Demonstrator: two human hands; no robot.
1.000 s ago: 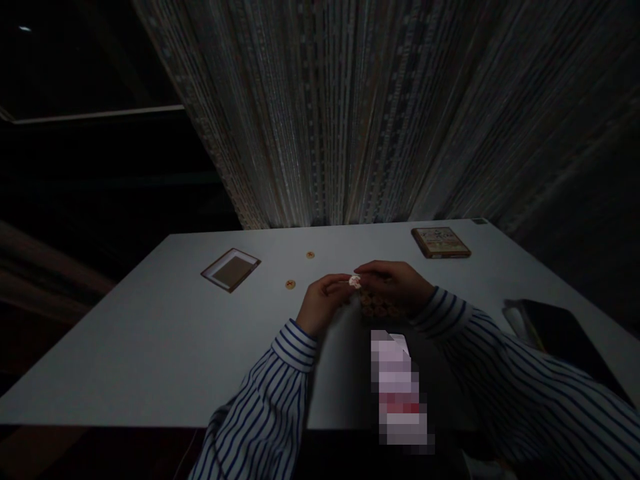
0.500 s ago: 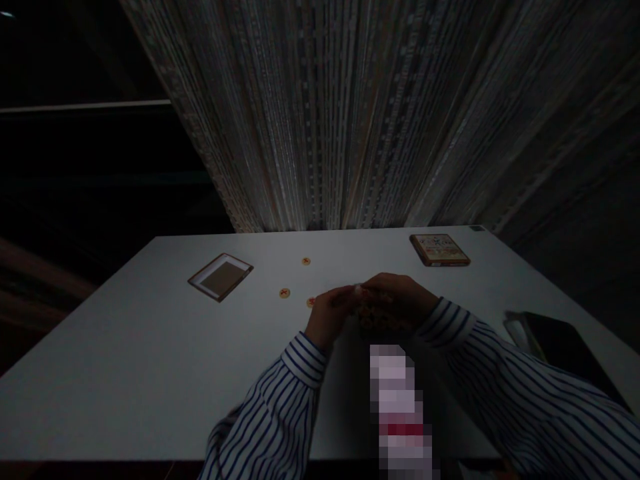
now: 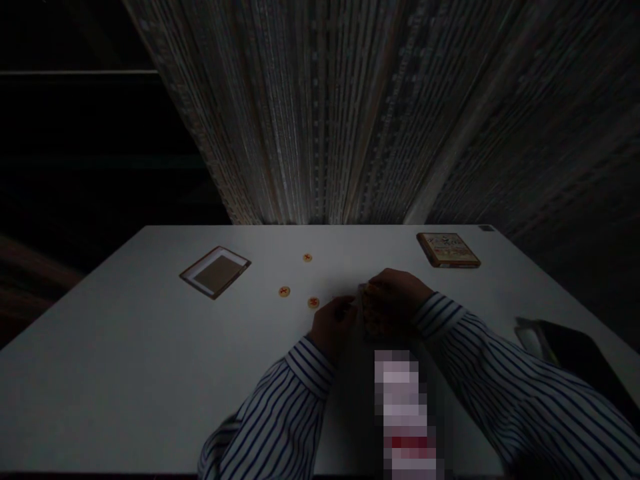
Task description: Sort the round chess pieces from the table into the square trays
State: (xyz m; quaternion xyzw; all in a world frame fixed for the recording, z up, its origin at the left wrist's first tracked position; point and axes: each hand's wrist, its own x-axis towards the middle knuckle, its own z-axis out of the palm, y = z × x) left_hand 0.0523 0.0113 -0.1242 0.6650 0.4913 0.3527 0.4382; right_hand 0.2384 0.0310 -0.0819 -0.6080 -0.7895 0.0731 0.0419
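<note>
My left hand [image 3: 332, 327] is closed in a pinch just left of a small tray of round game pieces [image 3: 376, 321]; what its fingers hold is too dark to make out. My right hand [image 3: 399, 293] curls over the tray's far side, fingers bent down among the pieces; shadow hides what they grip. Three round, pale xiangqi pieces with red characters lie flat on the table left of my hands: a near piece [image 3: 313, 303] close to my left fingers, a left piece [image 3: 284, 291], and a far piece [image 3: 307, 257].
An open, shallow box lid [image 3: 215, 272] lies at the left of the white table [image 3: 150, 373]. A flat printed box [image 3: 449, 250] sits at the back right. A dark case [image 3: 570, 347] is beside my right sleeve. Striped curtains [image 3: 320, 120] hang behind the table.
My hands were together above the tray; now my left hand has drawn apart to its left side, and the near piece shows whole. My view has shifted slightly.
</note>
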